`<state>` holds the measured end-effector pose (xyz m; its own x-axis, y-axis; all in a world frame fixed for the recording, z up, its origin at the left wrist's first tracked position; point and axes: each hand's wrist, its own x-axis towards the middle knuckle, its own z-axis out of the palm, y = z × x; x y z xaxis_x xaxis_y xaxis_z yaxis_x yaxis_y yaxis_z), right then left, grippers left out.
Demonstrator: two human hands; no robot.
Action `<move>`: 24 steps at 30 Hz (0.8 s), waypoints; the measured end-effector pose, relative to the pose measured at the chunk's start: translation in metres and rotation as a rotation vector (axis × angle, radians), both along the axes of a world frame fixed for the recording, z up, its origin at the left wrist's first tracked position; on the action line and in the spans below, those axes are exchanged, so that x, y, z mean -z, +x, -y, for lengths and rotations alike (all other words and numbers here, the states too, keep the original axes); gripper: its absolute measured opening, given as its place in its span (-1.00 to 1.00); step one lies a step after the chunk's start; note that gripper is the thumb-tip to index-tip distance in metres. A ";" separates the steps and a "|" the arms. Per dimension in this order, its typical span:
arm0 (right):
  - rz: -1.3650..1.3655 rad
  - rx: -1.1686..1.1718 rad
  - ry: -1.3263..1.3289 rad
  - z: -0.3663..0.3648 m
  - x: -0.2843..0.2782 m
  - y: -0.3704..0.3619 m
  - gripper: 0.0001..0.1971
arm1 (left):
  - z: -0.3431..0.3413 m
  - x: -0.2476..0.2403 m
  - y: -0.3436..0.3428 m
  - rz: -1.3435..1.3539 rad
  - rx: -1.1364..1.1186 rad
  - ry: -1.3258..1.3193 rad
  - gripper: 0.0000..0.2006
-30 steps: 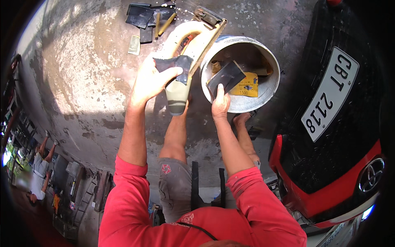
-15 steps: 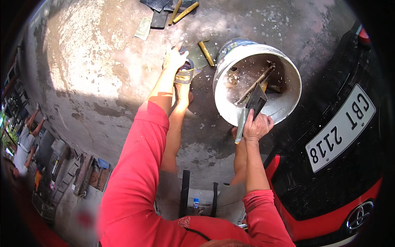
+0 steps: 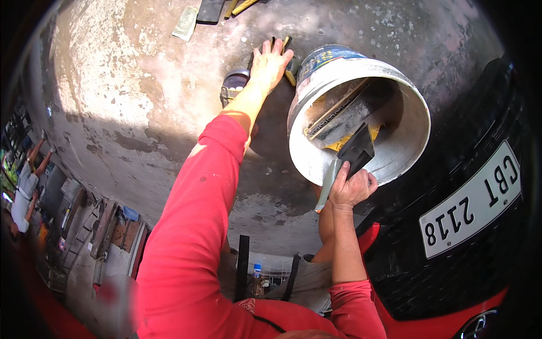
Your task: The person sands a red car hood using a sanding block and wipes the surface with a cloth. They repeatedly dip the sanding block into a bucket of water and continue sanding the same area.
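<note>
My left hand [image 3: 269, 66] reaches down to the concrete floor, fingers spread over a yellowish stick [image 3: 290, 77] and some dark pieces; what lies under the palm is hidden. In my right hand [image 3: 351, 189] are a black flat piece [image 3: 357, 150] and a grey-green strip [image 3: 329, 182], gripped at the near rim of a white bucket [image 3: 420, 121]. The black piece extends over the bucket's mouth. Inside the bucket lie a long thin stick [image 3: 340, 107], a dark slotted strip and a yellow piece [image 3: 340, 143].
My sandalled foot [image 3: 234, 85] is just left of my left hand. Farther off lie a pale rectangular piece [image 3: 185, 24], a dark flat piece [image 3: 210, 10] and yellow sticks [image 3: 244, 7]. A black and red car [image 3: 395, 277] stands close at right. Another person [image 3: 23, 189] is far left.
My left hand has moved right, from over the sandalled foot to the stick beside the bucket. My right hand keeps its hold. The bucket's mouth and contents show at a different angle.
</note>
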<state>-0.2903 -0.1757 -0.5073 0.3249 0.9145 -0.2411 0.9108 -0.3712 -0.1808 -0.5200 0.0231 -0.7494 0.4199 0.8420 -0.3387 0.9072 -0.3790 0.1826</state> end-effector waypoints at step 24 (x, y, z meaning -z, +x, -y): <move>-0.465 0.484 0.438 -0.191 -0.051 0.114 -0.56 | -0.115 -0.318 -0.011 0.655 -0.213 -0.875 -0.18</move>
